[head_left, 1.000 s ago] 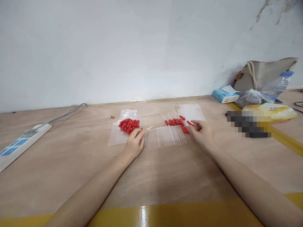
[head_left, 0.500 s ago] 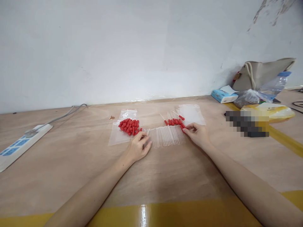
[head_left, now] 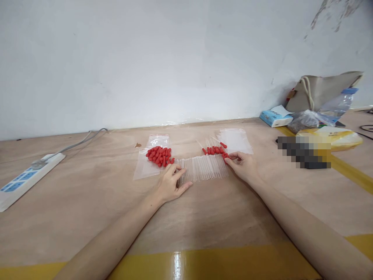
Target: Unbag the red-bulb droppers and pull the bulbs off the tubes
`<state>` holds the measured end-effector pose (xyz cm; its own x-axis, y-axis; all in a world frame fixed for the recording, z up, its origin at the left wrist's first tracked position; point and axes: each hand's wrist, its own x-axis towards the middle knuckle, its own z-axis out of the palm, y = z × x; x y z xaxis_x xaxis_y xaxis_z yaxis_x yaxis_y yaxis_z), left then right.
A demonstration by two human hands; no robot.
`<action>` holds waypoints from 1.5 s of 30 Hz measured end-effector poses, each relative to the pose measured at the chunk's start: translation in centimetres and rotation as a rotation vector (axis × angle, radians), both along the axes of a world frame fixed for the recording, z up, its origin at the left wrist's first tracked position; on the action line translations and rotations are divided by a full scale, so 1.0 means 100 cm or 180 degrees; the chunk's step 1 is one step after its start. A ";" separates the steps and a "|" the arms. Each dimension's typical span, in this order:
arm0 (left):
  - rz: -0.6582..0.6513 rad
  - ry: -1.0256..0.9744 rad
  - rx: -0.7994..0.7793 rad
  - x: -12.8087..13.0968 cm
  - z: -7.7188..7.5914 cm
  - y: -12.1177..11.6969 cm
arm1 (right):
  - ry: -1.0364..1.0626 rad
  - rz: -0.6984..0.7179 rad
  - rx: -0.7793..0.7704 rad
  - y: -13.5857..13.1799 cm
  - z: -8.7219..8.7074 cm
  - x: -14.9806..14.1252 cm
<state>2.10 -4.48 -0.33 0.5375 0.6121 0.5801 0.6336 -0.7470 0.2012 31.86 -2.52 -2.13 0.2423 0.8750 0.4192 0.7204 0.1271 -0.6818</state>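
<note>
A row of thin clear tubes lies side by side on the wooden table. At its left end rests my left hand, thumb and fingers apart, the fingertips by the tubes. A pile of red rubber bulbs sits just beyond that hand on a clear plastic bag. My right hand is at the far right corner of the row, thumb and fingers pinched on a red rubber bulb. Close by lie several tubes fitted with red bulbs, their tubes pointing away from me.
Clear zip bags lie behind my right hand. A power strip is at the left. Along the right stand a tissue pack, a beige bag, a bottle and a yellow plastic bag. A white wall rises behind.
My left thumb and fingers have spread apart and the thumb has shifted toward me and right. My right hand has barely moved and still pinches the red bulb.
</note>
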 end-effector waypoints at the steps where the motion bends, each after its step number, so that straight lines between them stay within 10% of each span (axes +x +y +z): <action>1: 0.0041 0.0069 0.0017 -0.002 0.002 0.000 | -0.0007 0.0000 0.0015 0.000 0.000 0.000; 33: 0.0189 -0.0251 -0.0066 -0.015 0.000 -0.006 | -0.0349 -0.0942 -0.0772 0.061 0.030 -0.008; 45: 0.0335 0.0138 0.1063 -0.005 0.006 -0.008 | -0.1158 0.1387 0.1024 -0.039 0.017 -0.056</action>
<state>1.63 -5.27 0.26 0.5100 0.4458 0.7356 0.7133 -0.6972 -0.0720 26.23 -6.39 -0.46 -0.3132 0.6782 0.6648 0.7344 0.6168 -0.2832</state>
